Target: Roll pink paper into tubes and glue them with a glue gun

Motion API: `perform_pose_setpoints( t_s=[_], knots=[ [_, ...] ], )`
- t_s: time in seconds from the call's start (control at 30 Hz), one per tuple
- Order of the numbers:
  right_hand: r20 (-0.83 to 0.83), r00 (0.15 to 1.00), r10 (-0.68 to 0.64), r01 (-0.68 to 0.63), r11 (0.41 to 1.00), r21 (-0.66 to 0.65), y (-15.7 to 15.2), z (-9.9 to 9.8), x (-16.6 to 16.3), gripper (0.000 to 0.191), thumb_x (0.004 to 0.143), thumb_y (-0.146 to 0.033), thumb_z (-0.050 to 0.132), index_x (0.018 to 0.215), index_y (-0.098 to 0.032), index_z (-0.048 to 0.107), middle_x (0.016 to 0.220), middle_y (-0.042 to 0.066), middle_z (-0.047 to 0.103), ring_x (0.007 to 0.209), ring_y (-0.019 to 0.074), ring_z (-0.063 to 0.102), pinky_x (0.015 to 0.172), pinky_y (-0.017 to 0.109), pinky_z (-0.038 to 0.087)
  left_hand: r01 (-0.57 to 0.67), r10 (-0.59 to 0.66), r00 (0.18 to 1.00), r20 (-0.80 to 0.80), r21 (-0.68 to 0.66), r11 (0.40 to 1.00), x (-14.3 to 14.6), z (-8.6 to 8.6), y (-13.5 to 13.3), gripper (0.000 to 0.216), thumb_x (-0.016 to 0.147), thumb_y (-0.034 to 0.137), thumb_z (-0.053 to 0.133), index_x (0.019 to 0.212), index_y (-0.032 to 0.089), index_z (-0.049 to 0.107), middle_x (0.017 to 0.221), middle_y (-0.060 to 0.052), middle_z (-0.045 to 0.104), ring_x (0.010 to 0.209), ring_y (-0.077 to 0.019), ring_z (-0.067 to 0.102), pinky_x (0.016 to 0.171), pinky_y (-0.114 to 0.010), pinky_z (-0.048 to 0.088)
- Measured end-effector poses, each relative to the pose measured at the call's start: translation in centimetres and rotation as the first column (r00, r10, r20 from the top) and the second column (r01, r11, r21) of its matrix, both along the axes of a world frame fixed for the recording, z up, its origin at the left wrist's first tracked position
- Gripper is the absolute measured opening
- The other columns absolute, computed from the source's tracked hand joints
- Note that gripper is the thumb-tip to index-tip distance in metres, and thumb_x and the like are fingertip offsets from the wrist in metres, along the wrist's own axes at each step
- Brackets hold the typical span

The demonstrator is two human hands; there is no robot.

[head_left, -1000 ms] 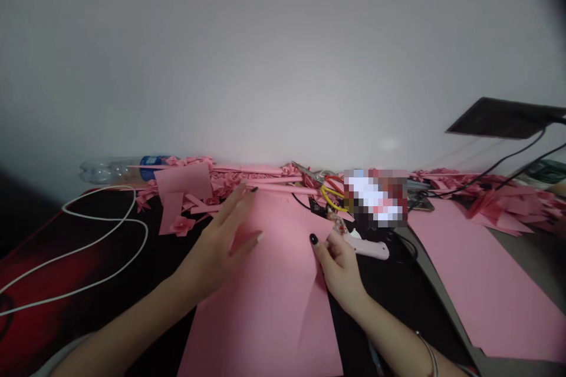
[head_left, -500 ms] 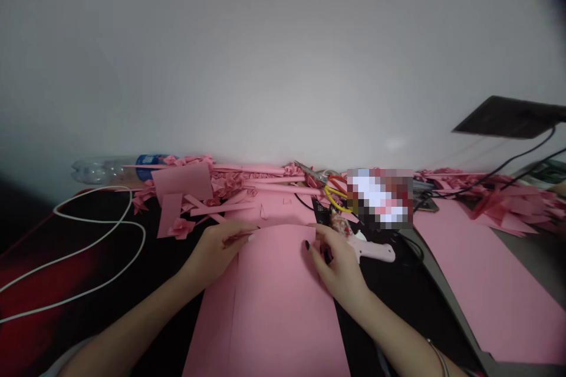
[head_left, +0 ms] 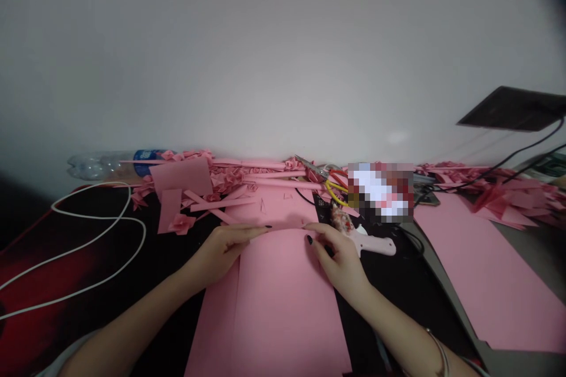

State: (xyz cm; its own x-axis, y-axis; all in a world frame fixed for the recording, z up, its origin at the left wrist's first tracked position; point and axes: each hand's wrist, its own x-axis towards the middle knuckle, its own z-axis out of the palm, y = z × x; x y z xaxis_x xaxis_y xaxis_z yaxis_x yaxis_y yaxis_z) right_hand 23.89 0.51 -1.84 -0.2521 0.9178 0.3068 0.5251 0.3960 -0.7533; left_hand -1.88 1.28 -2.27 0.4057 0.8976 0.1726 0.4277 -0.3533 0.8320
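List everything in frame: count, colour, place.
paper sheet: 1, pink, centre, folded over under both hands
second sheet: 1, pink, right
paper scraps and strips: many, pink, along the wall
plastic bottle: 1, clear with blue label, lying far left
cable: 1, white, looped at left
scissors: 1, yellow and red handles, centre back
glue gun: 1, pink, beside right hand
left hand: pressing fold edge
right hand: pressing fold edge

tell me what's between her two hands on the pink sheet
In the head view, only bare pink paper lies between the left hand and right hand: the folded edge they press down, with nothing else on that stretch.
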Motion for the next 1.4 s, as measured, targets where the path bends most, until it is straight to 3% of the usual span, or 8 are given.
perform_pose_setpoints(
  t_s=[0.23, 0.5, 0.83, 1.03, 1.23, 1.4],
  knots=[
    [-0.128, 0.991, 0.028, -0.043, 0.992, -0.115, -0.2, 0.1, -0.1, 0.028, 0.083, -0.013, 0.049, 0.103, -0.023, 0.065, 0.099, 0.005, 0.068, 0.096, 0.0220, 0.062, 0.079, 0.034, 0.050, 0.062, -0.053, 0.995, 0.085, -0.102, 0.993, -0.2, 0.1, 0.1, 0.033, 0.088, 0.018, 0.047, 0.112, 0.027, 0.066, 0.117, -0.001, 0.066, 0.113, -0.0200, 0.058, 0.101, -0.037, 0.043],
    [-0.196, 0.980, 0.026, -0.065, 0.978, -0.197, -0.4, 0.3, -0.3, 0.024, 0.081, -0.014, 0.053, 0.097, -0.022, 0.070, 0.092, 0.005, 0.072, 0.085, 0.0201, 0.066, 0.074, 0.033, 0.052, 0.134, -0.092, 0.975, 0.200, -0.204, 0.970, 0.0, 0.5, -0.1, 0.027, 0.088, 0.023, 0.054, 0.110, 0.030, 0.067, 0.113, 0.001, 0.068, 0.107, -0.0196, 0.062, 0.096, -0.032, 0.047],
    [-0.319, 0.944, 0.086, -0.154, 0.969, -0.194, -0.4, 0.4, -0.6, 0.022, 0.080, -0.014, 0.057, 0.094, -0.024, 0.071, 0.096, 0.004, 0.072, 0.092, 0.0190, 0.066, 0.082, 0.035, 0.051, 0.150, -0.111, 0.979, 0.170, -0.233, 0.961, 0.0, 1.0, -0.3, 0.030, 0.088, 0.020, 0.049, 0.111, 0.026, 0.067, 0.114, 0.001, 0.067, 0.108, -0.0219, 0.061, 0.098, -0.035, 0.045],
    [-0.232, 0.971, 0.050, -0.108, 0.963, -0.245, -0.5, 0.4, -0.7, 0.021, 0.080, -0.017, 0.056, 0.095, -0.023, 0.070, 0.092, 0.004, 0.072, 0.085, 0.0198, 0.065, 0.072, 0.034, 0.052, 0.169, -0.126, 0.975, 0.183, -0.243, 0.955, 0.0, 0.9, -0.2, 0.028, 0.087, 0.025, 0.050, 0.108, 0.025, 0.069, 0.112, -0.003, 0.068, 0.106, -0.0220, 0.063, 0.095, -0.036, 0.047],
    [-0.115, 0.993, 0.020, -0.053, 0.957, -0.286, -0.6, 0.5, -0.6, 0.025, 0.079, -0.017, 0.055, 0.100, -0.020, 0.068, 0.091, 0.004, 0.072, 0.056, 0.0125, 0.056, 0.049, 0.026, 0.044, 0.163, -0.126, 0.976, 0.176, -0.216, 0.963, -0.2, 0.6, 0.0, 0.026, 0.087, 0.024, 0.052, 0.107, 0.026, 0.070, 0.108, -0.003, 0.070, 0.102, -0.0220, 0.065, 0.093, -0.036, 0.049],
    [-0.183, 0.980, 0.073, -0.115, 0.965, -0.234, -0.5, 0.5, -0.5, 0.023, 0.079, -0.015, 0.054, 0.094, -0.021, 0.070, 0.093, 0.005, 0.072, 0.078, 0.0173, 0.065, 0.067, 0.031, 0.051, 0.192, -0.154, 0.971, 0.184, -0.217, 0.957, -0.2, 0.7, -0.1, 0.026, 0.089, 0.024, 0.051, 0.106, 0.027, 0.070, 0.111, -0.003, 0.069, 0.106, -0.0210, 0.063, 0.093, -0.034, 0.049]
  ],
)
